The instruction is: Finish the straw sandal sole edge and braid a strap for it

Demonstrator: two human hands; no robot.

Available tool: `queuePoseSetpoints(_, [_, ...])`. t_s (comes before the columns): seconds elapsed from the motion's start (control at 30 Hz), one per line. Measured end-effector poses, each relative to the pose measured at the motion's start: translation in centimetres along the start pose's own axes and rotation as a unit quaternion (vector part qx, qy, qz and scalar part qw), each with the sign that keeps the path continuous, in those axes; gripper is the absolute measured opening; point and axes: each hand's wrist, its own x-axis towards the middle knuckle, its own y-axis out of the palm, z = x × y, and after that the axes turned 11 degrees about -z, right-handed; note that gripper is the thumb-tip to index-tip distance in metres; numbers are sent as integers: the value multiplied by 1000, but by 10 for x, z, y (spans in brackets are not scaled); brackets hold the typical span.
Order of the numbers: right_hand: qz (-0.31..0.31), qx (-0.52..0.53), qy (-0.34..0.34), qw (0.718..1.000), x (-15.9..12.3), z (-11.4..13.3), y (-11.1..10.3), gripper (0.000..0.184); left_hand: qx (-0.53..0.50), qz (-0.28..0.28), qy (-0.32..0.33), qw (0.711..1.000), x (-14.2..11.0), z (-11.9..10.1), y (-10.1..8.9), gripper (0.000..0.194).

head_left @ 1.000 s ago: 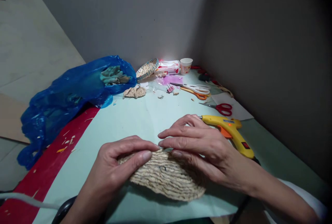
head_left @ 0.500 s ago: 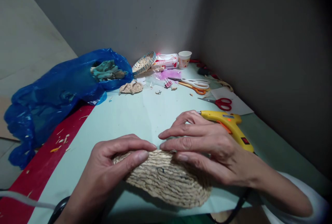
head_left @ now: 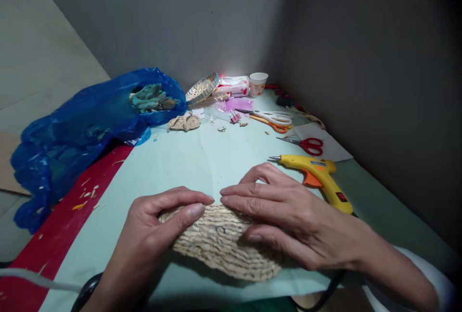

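A flat, oval piece of woven straw [head_left: 231, 244], made of rows of twisted cord, is held up at a tilt near the table's front edge. My left hand [head_left: 155, 235] pinches its upper left edge, thumb on the near face and fingers behind. On the right side, my right hand [head_left: 285, 215] grips the upper edge with its fingers along the rim and the thumb against the near face. A small dark mark shows on the weave. Just beyond my right hand lies a yellow glue gun [head_left: 325, 172] with an orange trigger.
Red-handled scissors [head_left: 310, 146], white-handled scissors [head_left: 274, 117] and orange-handled scissors [head_left: 277, 126] lie farther back. A blue plastic bag [head_left: 83, 119] covers the left side. At the back stand a small woven basket [head_left: 202, 89], a tissue pack [head_left: 234, 85] and a paper cup [head_left: 258, 83]. A small woven slipper shape [head_left: 184, 122] lies near the bag.
The woven piece has tilted and risen slightly in my hands. My right hand has shifted a little lower, its thumb now farther down the near face, uncovering more of the glue gun.
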Motion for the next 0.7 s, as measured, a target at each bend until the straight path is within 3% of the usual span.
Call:
queuePoseSetpoints(0.23, [33,-70,71,994,-2,23,7,67,16,-39,6,999,-1,5,-1,16])
queuePoseSetpoints(0.5, [43,-98,84,991,6,35,17,72,4,-80,35,996,-10,5,-5,13])
queuePoseSetpoints(0.6, [-78,-38,161,983,2,35,17,71,-59,-138,15,989,-16,12,-2,14])
queuePoseSetpoints(0.63, [-144,1,206,968,0,36,19,67,-94,-159,-3,983,-18,15,0,16])
queuePoseSetpoints(0.7, [-278,111,303,905,-6,40,30,58,-187,-187,-46,963,-21,21,6,22])
